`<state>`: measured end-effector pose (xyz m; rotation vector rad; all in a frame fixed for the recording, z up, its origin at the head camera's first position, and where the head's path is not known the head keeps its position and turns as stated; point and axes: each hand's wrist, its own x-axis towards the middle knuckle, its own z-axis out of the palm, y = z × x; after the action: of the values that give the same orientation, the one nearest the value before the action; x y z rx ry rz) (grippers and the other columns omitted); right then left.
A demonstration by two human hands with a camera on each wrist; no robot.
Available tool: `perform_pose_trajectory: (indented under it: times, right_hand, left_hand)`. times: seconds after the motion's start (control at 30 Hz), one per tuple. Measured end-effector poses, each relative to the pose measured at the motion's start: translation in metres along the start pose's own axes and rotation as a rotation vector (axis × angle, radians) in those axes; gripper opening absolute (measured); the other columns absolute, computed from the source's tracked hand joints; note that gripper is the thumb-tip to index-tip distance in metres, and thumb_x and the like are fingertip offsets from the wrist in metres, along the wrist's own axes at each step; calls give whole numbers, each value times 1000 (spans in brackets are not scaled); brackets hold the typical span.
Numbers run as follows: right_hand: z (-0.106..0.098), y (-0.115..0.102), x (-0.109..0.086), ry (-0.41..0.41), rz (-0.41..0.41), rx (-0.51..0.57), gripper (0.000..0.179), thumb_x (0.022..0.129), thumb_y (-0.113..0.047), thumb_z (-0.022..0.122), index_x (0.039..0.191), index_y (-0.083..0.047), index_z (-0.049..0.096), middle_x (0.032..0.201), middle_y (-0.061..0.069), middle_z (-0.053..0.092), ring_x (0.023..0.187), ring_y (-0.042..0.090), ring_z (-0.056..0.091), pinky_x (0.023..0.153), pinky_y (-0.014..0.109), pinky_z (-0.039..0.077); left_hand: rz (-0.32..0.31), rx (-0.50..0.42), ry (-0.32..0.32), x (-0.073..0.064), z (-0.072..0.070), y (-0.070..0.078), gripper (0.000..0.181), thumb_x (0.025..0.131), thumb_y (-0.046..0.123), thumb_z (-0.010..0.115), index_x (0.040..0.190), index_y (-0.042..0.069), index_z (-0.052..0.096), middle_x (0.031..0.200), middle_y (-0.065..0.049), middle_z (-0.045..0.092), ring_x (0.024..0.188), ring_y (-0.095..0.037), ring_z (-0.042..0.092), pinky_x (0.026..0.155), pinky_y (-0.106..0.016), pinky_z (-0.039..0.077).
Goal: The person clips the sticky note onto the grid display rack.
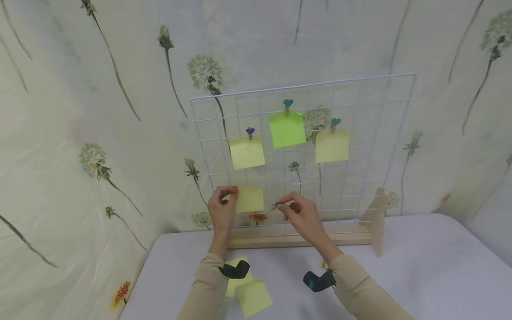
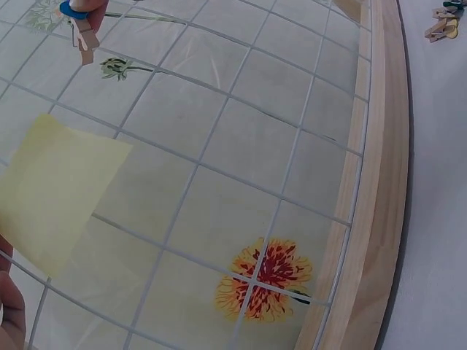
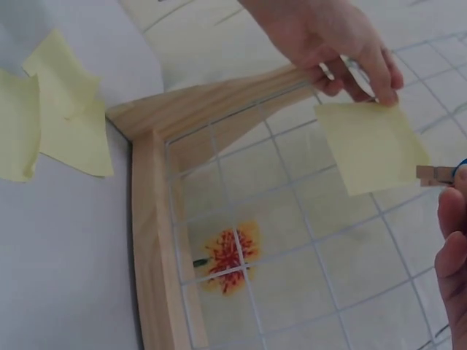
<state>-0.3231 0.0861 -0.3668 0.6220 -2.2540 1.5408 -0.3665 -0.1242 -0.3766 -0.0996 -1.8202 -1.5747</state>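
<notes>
My left hand (image 1: 222,209) pinches the left edge of a yellow sticky note (image 1: 250,199) against the white wire grid (image 1: 362,164). In the right wrist view that note (image 3: 372,146) hangs tilted from the fingertips. Between thumb and forefinger my right hand (image 1: 302,215) holds a small wooden clothespin (image 2: 85,40) with a blue top, just right of the note and apart from it in the head view. Higher on the grid, clothespins with heart tops hold a green note (image 1: 287,130) and two yellow notes, one on the left (image 1: 247,153) and one on the right (image 1: 333,146).
The grid stands in a wooden base (image 1: 280,241) with a triangular side support (image 1: 378,222). Loose yellow notes (image 1: 254,298) lie on the white table (image 1: 432,266) near my left forearm. More clothespins (image 2: 444,23) lie on the table. A flower-printed curtain (image 1: 132,53) hangs behind.
</notes>
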Motion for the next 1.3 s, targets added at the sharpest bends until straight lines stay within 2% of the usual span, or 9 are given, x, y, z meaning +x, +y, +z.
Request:
perform_pose_trajectory:
  times: [0.13,0.4,0.47,0.63,0.73,0.87,0.97,1.07,1.3]
  right_hand:
    - [1,0,2,-4,6,-6,10,91,-13,62,99,-9,65,68,7,65,55,12,56,47,23,37]
    - [11,37,16,5,1,-15,9,91,-20,63,99,-19,65,70,2,65,55,13,56,45,24,36]
    - [11,39,18,3,-4,2,9,91,-23,63,99,-20,65,68,5,64,54,13,55,45,24,36]
    - [12,41,21,-5,-4,12,10,91,-27,62,99,-22,64,64,17,62,51,15,55,45,24,35]
    - [12,38,23,3,-6,21,10,91,-25,62,100,-20,63,65,15,62,51,14,54,44,24,35]
    - [12,25,21,15,-10,39,12,92,-16,61,102,-10,63,72,10,63,50,13,54,44,25,35]
    - [13,14,20,15,-8,37,13,92,-12,60,103,-6,63,70,11,63,48,14,53,42,25,33]
    - [16,11,25,17,-22,28,13,92,-12,61,103,-7,63,66,10,61,48,14,53,40,25,31]
    - [20,25,45,55,-114,25,10,91,-22,63,99,-17,64,60,5,60,46,13,52,37,25,27]
  left_hand:
    - [2,10,0,-4,-3,17,10,85,7,68,86,-3,65,96,-16,72,91,-29,67,64,-21,43]
    - [-29,10,4,-6,-2,20,10,85,7,68,85,-3,65,97,-14,72,92,-28,67,66,-20,42]
    - [-36,15,3,-6,-1,18,10,85,8,68,86,-2,65,97,-13,72,92,-27,67,66,-21,42]
    - [-44,19,13,-1,4,-3,11,86,12,69,86,1,66,98,-11,73,93,-25,67,66,-21,43]
    - [-36,5,23,2,6,-13,13,85,17,70,86,4,67,98,-8,73,93,-23,68,67,-22,43]
    - [-26,-5,25,2,7,-15,13,84,21,71,85,8,68,96,-4,74,91,-19,68,66,-20,44]
    - [-20,1,25,1,6,-15,11,84,22,71,83,11,68,95,-2,74,89,-15,68,65,-19,44]
    - [-7,8,29,0,4,-15,9,85,21,71,83,13,68,94,0,73,87,-12,67,65,-19,45]
    - [8,7,32,2,2,-18,7,85,21,71,81,17,67,93,2,73,87,-8,66,64,-19,45]
